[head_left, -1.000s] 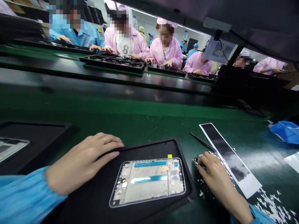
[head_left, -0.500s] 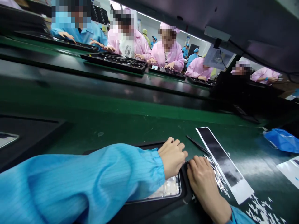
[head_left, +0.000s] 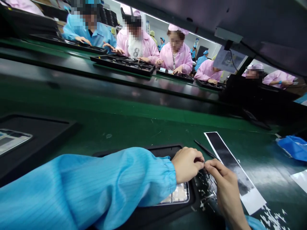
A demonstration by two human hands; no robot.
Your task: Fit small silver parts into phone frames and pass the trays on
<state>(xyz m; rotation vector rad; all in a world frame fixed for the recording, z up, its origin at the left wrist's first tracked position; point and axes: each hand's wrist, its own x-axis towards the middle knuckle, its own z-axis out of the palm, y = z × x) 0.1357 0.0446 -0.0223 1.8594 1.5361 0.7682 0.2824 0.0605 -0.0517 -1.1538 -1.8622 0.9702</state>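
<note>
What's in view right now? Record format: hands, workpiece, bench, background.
left hand: beyond the tray's right side, fingers close to the right hand's; contact unclear
right hand: thumb and finger nearly together; any held piece too small to tell
phone frame: in tray, mostly hidden by left sleeve
right side: white bits, black stick, dark-printed sheet, blue bag
left side: second tray holding another frame
background: seated people at trays

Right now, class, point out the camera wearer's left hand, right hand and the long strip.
Left hand (head_left: 188, 164): head view, back of the hand.
Right hand (head_left: 227, 186): head view, middle of the hand.
Strip (head_left: 229, 159): head view, its dark part.
</note>
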